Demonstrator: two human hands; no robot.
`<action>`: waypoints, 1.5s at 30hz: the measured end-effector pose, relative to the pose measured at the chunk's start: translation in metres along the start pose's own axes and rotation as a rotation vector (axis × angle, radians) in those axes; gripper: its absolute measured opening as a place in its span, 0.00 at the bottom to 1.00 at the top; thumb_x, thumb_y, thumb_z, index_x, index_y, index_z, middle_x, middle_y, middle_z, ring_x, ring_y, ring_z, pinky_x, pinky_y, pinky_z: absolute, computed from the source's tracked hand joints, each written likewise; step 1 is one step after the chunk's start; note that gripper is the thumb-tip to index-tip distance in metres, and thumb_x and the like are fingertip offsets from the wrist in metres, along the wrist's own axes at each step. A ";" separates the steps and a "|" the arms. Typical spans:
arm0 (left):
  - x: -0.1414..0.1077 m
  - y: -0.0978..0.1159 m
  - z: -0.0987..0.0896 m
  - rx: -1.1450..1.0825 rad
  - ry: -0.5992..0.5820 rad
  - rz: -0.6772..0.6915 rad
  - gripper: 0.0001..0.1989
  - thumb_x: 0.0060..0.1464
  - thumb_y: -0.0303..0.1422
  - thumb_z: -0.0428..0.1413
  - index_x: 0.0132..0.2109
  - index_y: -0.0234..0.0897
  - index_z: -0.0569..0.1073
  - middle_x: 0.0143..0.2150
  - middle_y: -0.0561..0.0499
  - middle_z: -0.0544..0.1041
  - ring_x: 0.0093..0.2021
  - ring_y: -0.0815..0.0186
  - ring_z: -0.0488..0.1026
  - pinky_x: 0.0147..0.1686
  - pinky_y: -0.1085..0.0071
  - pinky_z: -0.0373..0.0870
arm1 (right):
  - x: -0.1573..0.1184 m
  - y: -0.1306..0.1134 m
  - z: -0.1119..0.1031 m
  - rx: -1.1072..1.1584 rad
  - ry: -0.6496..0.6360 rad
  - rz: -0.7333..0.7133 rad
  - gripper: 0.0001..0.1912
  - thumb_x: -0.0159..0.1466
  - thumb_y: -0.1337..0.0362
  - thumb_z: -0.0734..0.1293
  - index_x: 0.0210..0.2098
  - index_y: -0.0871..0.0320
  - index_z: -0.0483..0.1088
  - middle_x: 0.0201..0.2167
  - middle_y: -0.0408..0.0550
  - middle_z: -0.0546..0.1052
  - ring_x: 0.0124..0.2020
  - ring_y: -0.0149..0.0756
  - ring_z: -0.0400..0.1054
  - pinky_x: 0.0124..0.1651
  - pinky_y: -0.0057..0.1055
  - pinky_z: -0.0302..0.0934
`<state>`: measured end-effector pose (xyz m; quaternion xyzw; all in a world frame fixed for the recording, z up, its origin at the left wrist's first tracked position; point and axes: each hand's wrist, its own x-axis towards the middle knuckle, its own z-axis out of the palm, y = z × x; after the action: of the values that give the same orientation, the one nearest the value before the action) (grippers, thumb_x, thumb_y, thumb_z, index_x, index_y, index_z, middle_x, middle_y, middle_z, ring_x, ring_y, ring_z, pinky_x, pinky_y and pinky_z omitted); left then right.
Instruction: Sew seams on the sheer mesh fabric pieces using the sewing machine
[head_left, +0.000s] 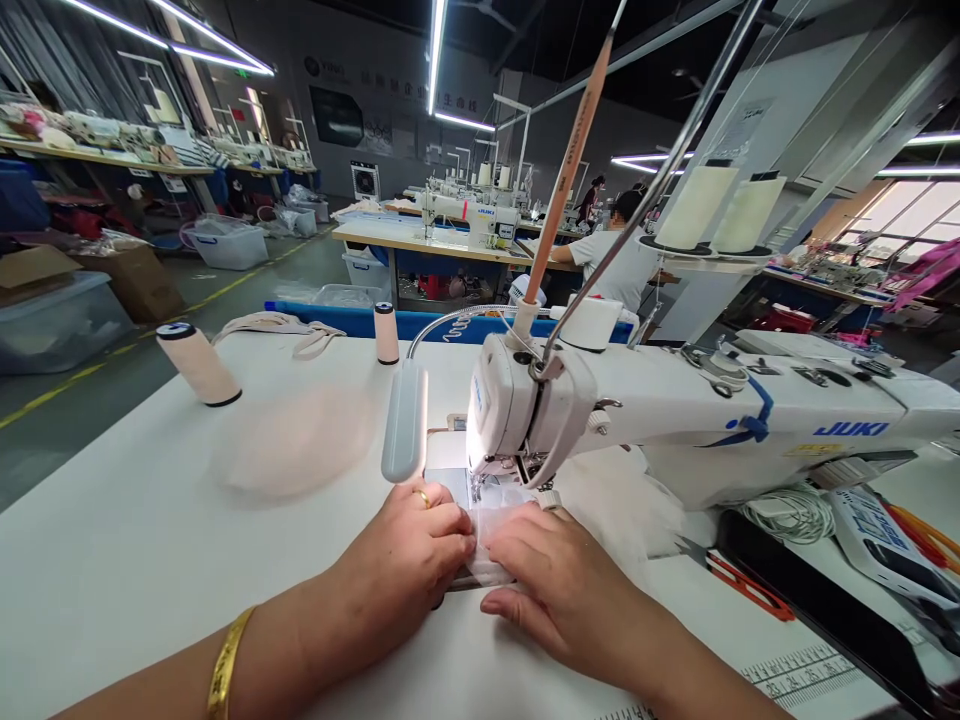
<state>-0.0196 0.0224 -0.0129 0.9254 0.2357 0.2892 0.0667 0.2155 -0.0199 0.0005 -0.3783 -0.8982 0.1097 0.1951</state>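
Observation:
A white sewing machine (504, 400) stands in front of me, its needle area lit. Under its presser foot lies a piece of sheer white fabric (491, 535). My left hand (420, 540) has its fingers curled, pinching the fabric's left side just before the needle plate. On the other side, my right hand (559, 575) rests its fingertips on the fabric, with the thumb spread apart below. A pale gathered pile of sheer fabric (615, 500) sits behind the right hand. Another sheer pale piece (296, 445) lies to the left on the white table (135, 560).
Peach thread cones (199, 365) (386, 333) stand at the table's back left. A grey lamp (405, 420) hangs near my left hand. At right lie a black phone (817, 600), orange-handled snips (750, 585) and a coiled cable (780, 515). A person (622, 255) sits beyond the machine.

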 end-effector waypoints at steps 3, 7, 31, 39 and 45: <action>0.001 -0.003 0.001 0.028 0.010 0.006 0.12 0.62 0.21 0.52 0.41 0.40 0.79 0.39 0.50 0.82 0.40 0.59 0.73 0.43 0.60 0.66 | 0.001 0.002 0.003 -0.019 -0.005 0.004 0.11 0.73 0.59 0.69 0.37 0.55 0.63 0.36 0.43 0.75 0.39 0.40 0.67 0.44 0.36 0.57; 0.003 -0.013 0.005 0.065 0.034 0.023 0.14 0.66 0.22 0.49 0.41 0.39 0.79 0.38 0.48 0.81 0.39 0.59 0.73 0.41 0.62 0.67 | 0.003 0.006 0.008 -0.082 0.005 0.013 0.07 0.72 0.64 0.66 0.38 0.55 0.64 0.37 0.45 0.75 0.37 0.40 0.66 0.39 0.36 0.57; 0.009 -0.015 -0.002 0.094 0.008 0.073 0.16 0.65 0.19 0.48 0.41 0.38 0.78 0.36 0.47 0.81 0.39 0.59 0.75 0.41 0.62 0.69 | 0.004 0.015 0.014 -0.168 0.127 -0.010 0.12 0.65 0.77 0.57 0.30 0.55 0.60 0.27 0.44 0.69 0.33 0.39 0.61 0.34 0.35 0.53; 0.008 -0.011 -0.003 0.113 -0.002 0.082 0.15 0.63 0.18 0.48 0.41 0.37 0.77 0.37 0.47 0.82 0.38 0.60 0.74 0.40 0.60 0.69 | 0.005 0.013 0.015 -0.195 0.111 -0.015 0.12 0.64 0.78 0.57 0.31 0.55 0.60 0.28 0.45 0.69 0.33 0.39 0.62 0.33 0.35 0.52; 0.009 -0.012 -0.003 0.128 -0.009 0.074 0.15 0.64 0.18 0.48 0.42 0.36 0.78 0.38 0.47 0.83 0.38 0.59 0.74 0.39 0.61 0.69 | 0.006 0.013 0.016 -0.230 0.141 -0.009 0.12 0.62 0.78 0.57 0.29 0.54 0.58 0.26 0.44 0.66 0.30 0.39 0.59 0.32 0.35 0.49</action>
<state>-0.0199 0.0374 -0.0096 0.9372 0.2190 0.2714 -0.0024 0.2133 -0.0075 -0.0170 -0.4009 -0.8906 -0.0219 0.2134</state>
